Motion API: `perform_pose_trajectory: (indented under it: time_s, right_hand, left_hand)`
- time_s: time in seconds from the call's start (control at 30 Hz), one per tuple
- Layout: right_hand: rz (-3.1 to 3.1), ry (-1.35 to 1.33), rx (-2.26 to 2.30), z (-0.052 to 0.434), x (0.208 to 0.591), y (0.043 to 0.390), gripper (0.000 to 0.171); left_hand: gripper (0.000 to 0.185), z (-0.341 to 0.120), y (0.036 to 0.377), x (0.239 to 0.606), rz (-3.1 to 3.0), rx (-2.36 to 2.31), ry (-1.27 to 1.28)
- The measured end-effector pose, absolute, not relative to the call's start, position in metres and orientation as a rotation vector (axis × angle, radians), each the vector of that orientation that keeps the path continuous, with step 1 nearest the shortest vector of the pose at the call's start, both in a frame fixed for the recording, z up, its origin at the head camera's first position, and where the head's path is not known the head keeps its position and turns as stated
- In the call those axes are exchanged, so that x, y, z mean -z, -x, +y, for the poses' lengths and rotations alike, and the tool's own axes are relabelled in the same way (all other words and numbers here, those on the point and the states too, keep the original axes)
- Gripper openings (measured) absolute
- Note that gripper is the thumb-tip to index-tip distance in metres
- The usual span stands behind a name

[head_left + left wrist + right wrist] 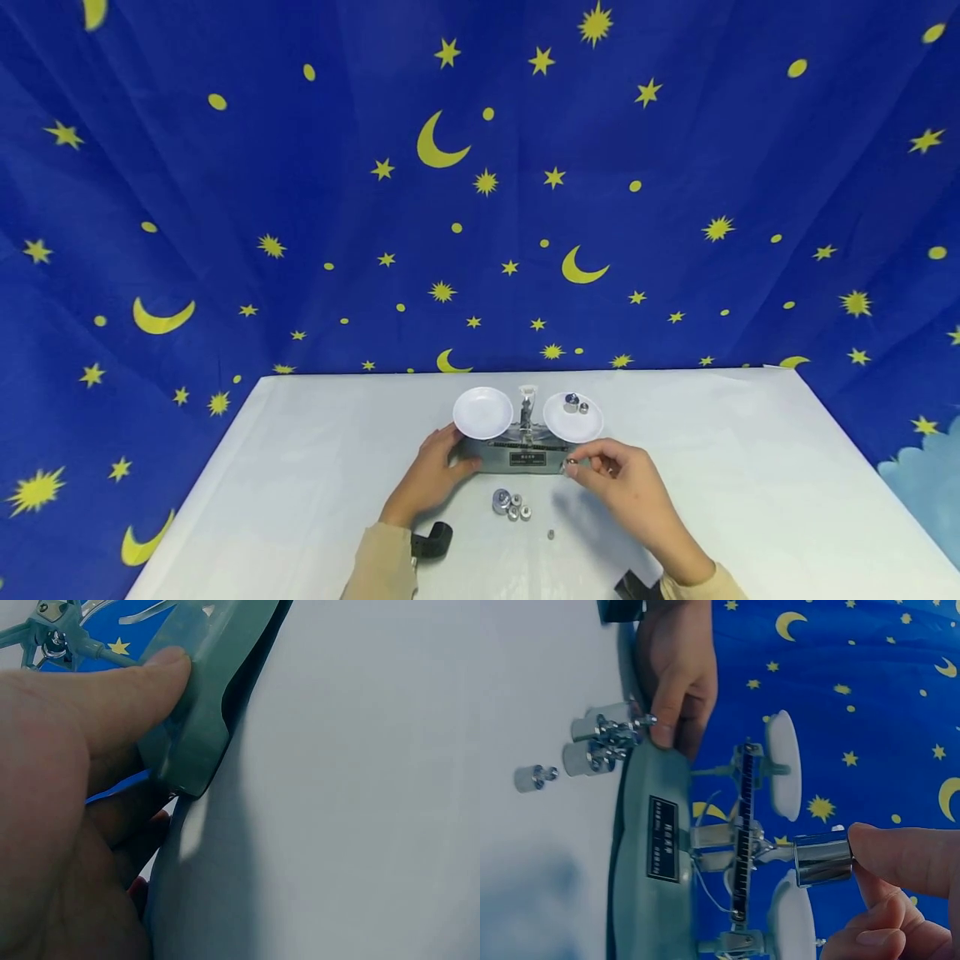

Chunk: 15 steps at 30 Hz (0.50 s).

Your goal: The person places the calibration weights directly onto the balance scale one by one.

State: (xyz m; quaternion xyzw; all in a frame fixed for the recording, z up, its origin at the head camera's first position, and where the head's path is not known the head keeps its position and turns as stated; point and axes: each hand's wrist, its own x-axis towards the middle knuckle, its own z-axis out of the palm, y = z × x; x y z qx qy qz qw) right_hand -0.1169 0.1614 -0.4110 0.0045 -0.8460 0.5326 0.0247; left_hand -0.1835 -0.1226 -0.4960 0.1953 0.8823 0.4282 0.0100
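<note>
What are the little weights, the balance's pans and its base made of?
The weights: shiny metal, perhaps chromed, given their bright reflections. The pans: probably plastic, being smooth and plain white. The base: smooth, greenish, with a soft sheen; painted metal or plastic, I can't tell.

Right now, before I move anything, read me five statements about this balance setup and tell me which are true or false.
1. The right hand pinches a metal weight. True.
2. The left pan holds two weights. False: it bears none; two pan weights are on the right pan.
3. The left hand grips one end of the balance's green base. True.
4. All the weights on the table stand in one cluster. False: a small single weight stands apart from the cluster of four.
5. The backdrop is plain white. False: it is blue with yellow moons and stars.
</note>
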Motion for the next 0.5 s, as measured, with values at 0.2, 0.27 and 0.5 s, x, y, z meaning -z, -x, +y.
perform_pose_trajectory:
  time_s: [0.2,0.27,0.5]
  right_hand:
    - [-2.592,0.018,-1.643,0.162,0.405,0.122,0.009]
    - [-2.582,0.017,-1.645,0.162,0.404,0.124,0.009]
    - [-2.566,0.035,-1.602,0.163,0.401,0.13,0.009]
  left_hand:
    - [0.064,-0.123,0.183,0.495,2.754,-1.342,-0.601]
    - [0.064,-0.123,0.183,0.495,2.751,-1.345,-0.603]
    - [0.064,-0.123,0.183,0.497,2.747,-1.341,-0.6]
